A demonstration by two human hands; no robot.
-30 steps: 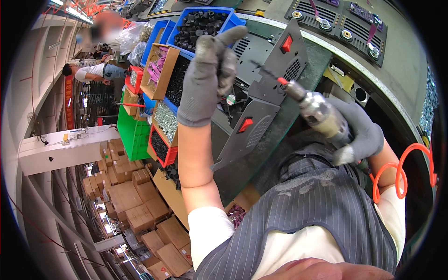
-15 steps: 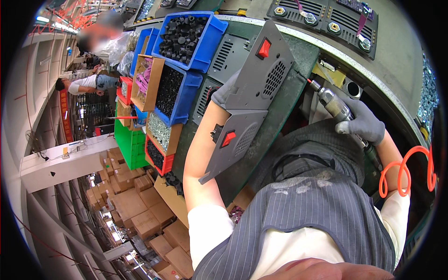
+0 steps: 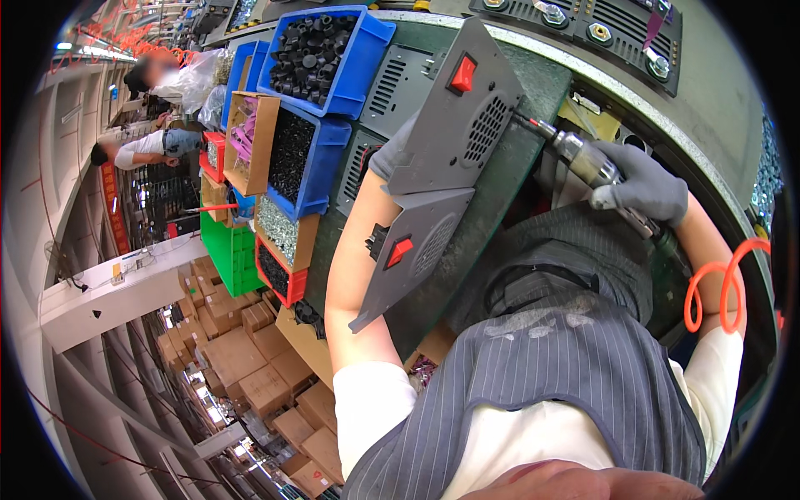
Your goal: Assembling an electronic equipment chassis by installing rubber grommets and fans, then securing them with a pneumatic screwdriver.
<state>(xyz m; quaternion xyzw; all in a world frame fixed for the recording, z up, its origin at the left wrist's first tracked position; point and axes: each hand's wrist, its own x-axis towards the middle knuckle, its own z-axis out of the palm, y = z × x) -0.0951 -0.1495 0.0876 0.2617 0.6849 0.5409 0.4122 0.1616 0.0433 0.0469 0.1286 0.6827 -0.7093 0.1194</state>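
Observation:
My right hand (image 3: 646, 179), in a grey glove, is wrapped round a pneumatic screwdriver (image 3: 588, 163). Its thin bit reaches the right edge of a grey metal panel (image 3: 433, 129), beside the round vent grille; whether they touch I cannot tell. This panel stands tilted and carries a red rocker switch (image 3: 462, 73). Behind it is my gloved left hand (image 3: 390, 157), gripping it from the back with the fingers mostly hidden. A second grey panel (image 3: 412, 254) with a red switch stands nearer, in front of my left forearm.
Blue bins of black plastic parts (image 3: 321, 58) and black screws (image 3: 304, 162) line the left side. Near them are a cardboard tray (image 3: 250, 137), a green crate (image 3: 231, 254) and red bins. Slotted dark plates (image 3: 587, 29) lie far right. An orange coiled hose (image 3: 729, 283) hangs by my right forearm.
My right hand has brought the screwdriver left and up, so its bit now meets the panel's edge in view. The view has shifted slightly; my left hand stays behind the panel.

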